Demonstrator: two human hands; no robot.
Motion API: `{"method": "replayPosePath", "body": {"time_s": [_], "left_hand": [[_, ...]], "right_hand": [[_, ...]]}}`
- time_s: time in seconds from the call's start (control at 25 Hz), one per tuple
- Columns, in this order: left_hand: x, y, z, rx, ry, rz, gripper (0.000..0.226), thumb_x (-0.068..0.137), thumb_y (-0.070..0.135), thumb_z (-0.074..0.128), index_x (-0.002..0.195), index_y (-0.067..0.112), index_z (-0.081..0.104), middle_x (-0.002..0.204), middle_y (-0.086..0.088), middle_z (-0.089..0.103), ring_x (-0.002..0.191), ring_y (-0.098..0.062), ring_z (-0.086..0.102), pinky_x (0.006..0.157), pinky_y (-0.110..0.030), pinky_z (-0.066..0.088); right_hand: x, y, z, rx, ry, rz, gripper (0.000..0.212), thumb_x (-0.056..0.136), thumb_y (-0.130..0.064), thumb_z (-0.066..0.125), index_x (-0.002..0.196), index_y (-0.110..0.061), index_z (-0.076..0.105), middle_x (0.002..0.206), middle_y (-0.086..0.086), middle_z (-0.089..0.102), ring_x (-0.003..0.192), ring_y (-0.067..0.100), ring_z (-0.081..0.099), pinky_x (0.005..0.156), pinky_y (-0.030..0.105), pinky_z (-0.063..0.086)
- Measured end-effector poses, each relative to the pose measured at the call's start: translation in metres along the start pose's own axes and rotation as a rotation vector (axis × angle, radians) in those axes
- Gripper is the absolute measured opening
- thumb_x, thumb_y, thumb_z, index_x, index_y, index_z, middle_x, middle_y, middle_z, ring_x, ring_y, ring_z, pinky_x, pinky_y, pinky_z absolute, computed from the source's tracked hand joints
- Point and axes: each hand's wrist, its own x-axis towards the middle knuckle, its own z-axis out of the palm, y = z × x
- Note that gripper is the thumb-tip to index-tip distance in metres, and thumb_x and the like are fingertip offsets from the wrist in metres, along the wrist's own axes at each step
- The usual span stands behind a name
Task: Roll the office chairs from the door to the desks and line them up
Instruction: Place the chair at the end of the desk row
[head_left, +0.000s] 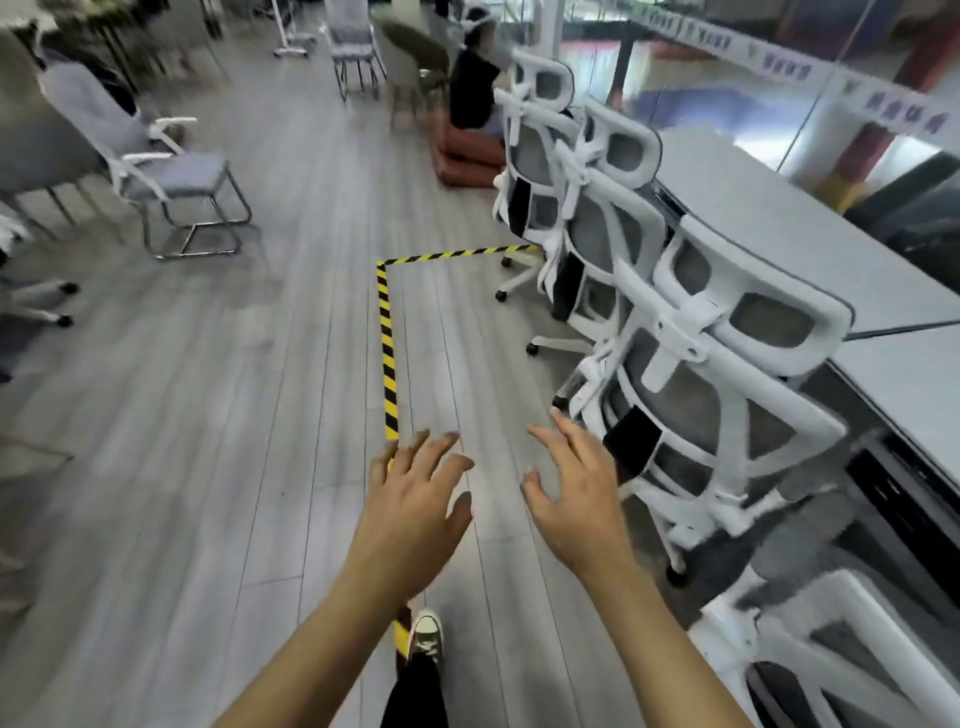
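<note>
Holding nothing, left hand (415, 499) and right hand (576, 493) spread open over the floor (208, 415), apparently free for another chair, with three chairs (701, 395) already lined along the desk (779, 218), backs outward, just beside the tape (387, 343).

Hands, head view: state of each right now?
Left hand: open, fingers spread, holding nothing.
Right hand: open, fingers spread, holding nothing, beside the nearest office chair.
</note>
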Motion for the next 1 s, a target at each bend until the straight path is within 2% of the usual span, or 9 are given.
{"method": "replayPosePath", "body": {"time_s": [0.2, 0.4, 0.52, 0.68, 0.8, 1.0], "left_hand": [[0.142, -0.093, 0.001, -0.029, 0.021, 0.01, 0.03, 0.091, 0.035, 0.059, 0.12, 0.032, 0.059, 0.147, 0.004, 0.048, 0.143, -0.024, 0.035, 0.117, -0.046, 0.023], [0.283, -0.151, 0.008, -0.054, 0.006, 0.088, 0.029, 0.093, 0.039, 0.053, 0.121, 0.032, 0.055, 0.15, 0.004, 0.045, 0.146, -0.025, 0.03, 0.118, -0.049, 0.024], [0.359, -0.178, 0.024, -0.066, 0.011, 0.135, 0.029, 0.093, 0.039, 0.053, 0.121, 0.033, 0.055, 0.15, 0.004, 0.045, 0.147, -0.025, 0.029, 0.118, -0.049, 0.024], [0.478, -0.219, 0.057, -0.045, 0.003, 0.158, 0.029, 0.092, 0.038, 0.054, 0.121, 0.032, 0.054, 0.15, 0.004, 0.046, 0.146, -0.026, 0.031, 0.117, -0.05, 0.026], [0.571, -0.244, 0.073, -0.03, -0.027, 0.168, 0.029, 0.091, 0.037, 0.056, 0.12, 0.032, 0.055, 0.149, 0.003, 0.047, 0.145, -0.026, 0.033, 0.117, -0.051, 0.027], [0.705, -0.293, 0.086, -0.041, -0.032, 0.131, 0.029, 0.094, 0.038, 0.053, 0.123, 0.034, 0.054, 0.152, 0.007, 0.043, 0.147, -0.023, 0.028, 0.119, -0.047, 0.022]], "right_hand": [[0.146, -0.011, 0.054, -0.073, 0.017, 0.014, 0.044, 0.093, -0.029, 0.061, 0.136, -0.027, 0.053, 0.152, -0.003, 0.043, 0.138, 0.019, 0.04, 0.117, 0.05, 0.032], [0.273, -0.004, 0.091, -0.089, 0.078, 0.071, 0.044, 0.092, -0.028, 0.063, 0.136, -0.025, 0.055, 0.151, -0.002, 0.044, 0.137, 0.018, 0.039, 0.119, 0.048, 0.03], [0.348, 0.015, 0.114, -0.083, 0.115, 0.076, 0.046, 0.09, -0.028, 0.063, 0.135, -0.025, 0.056, 0.148, -0.001, 0.047, 0.137, 0.017, 0.042, 0.116, 0.049, 0.033], [0.463, 0.055, 0.154, -0.07, 0.14, 0.108, 0.047, 0.088, -0.035, 0.054, 0.133, -0.025, 0.058, 0.148, -0.004, 0.047, 0.132, 0.02, 0.045, 0.115, 0.043, 0.033], [0.551, 0.082, 0.181, -0.04, 0.114, 0.173, 0.048, 0.09, -0.036, 0.054, 0.138, -0.029, 0.053, 0.151, -0.007, 0.042, 0.139, 0.02, 0.04, 0.116, 0.049, 0.031], [0.697, 0.098, 0.21, -0.055, 0.09, 0.167, 0.049, 0.093, -0.033, 0.057, 0.141, -0.032, 0.049, 0.152, -0.01, 0.04, 0.14, 0.014, 0.034, 0.118, 0.038, 0.025]]}}
